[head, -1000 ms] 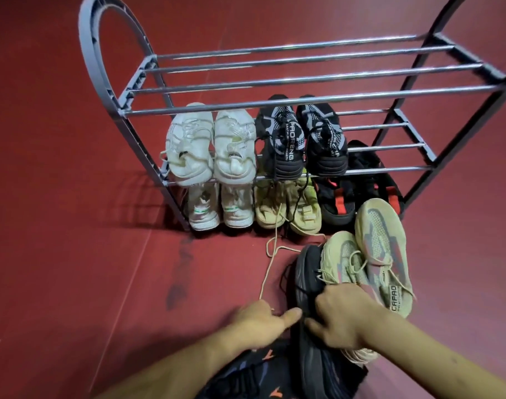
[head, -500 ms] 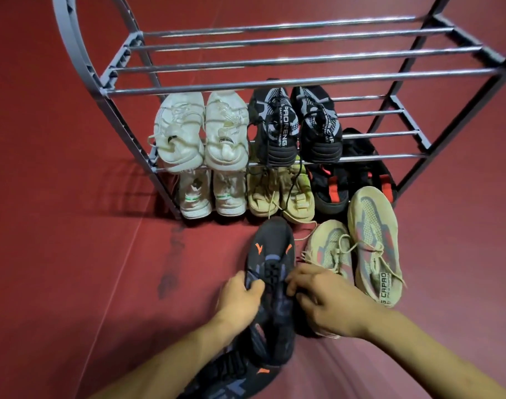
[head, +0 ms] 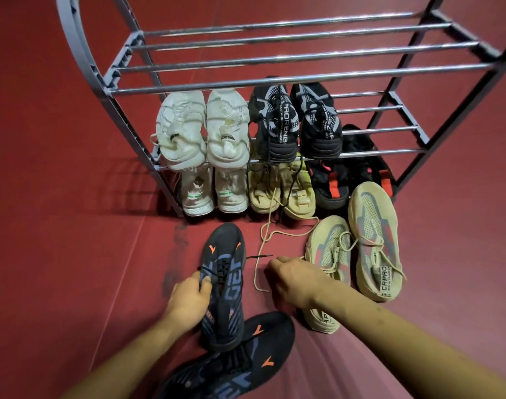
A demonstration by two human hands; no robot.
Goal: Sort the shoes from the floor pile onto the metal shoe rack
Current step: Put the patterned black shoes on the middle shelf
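Red floor (head: 59,226) fills most of what we see; wide open stretch to the left of the rack and down the left side, another open strip right of the beige pair.

Metal shoe rack (head: 275,50) stands ahead of us, curved grey end frame on the left, dark frame on the right. Top tier bars carry nothing. Middle tier: white pair (head: 201,131) on the left, black-and-grey knit pair (head: 296,122) beside it; right part of that tier is bare bars. Bottom row, left to right: white-and-green pair (head: 214,191), tan pair (head: 280,191), black-and-red pair (head: 349,180), heels at the front edge.

On the floor just in front of the rack's right end we have the beige mesh pair (head: 358,251), toes toward the rack; the right-hand shoe's toe nearly touches the black-and-red pair. Our right forearm crosses the near one's heel.

Dark sneaker with orange marks (head: 224,286) sits left of centre, toe pointing at the rack, clear floor between toe and bottom row. Its mate (head: 240,361) lies crosswise at the bottom edge, under the first one's heel.

Left hand (head: 188,300) grips the dark sneaker from its left side, thumb curled over the laces. Right hand (head: 292,280) hangs over the floor between dark sneaker and beige pair, fingers curled down at a loose tan lace (head: 263,254); we cannot tell whether it pinches it.

Lace runs from the tan pair out across the floor in a loop.
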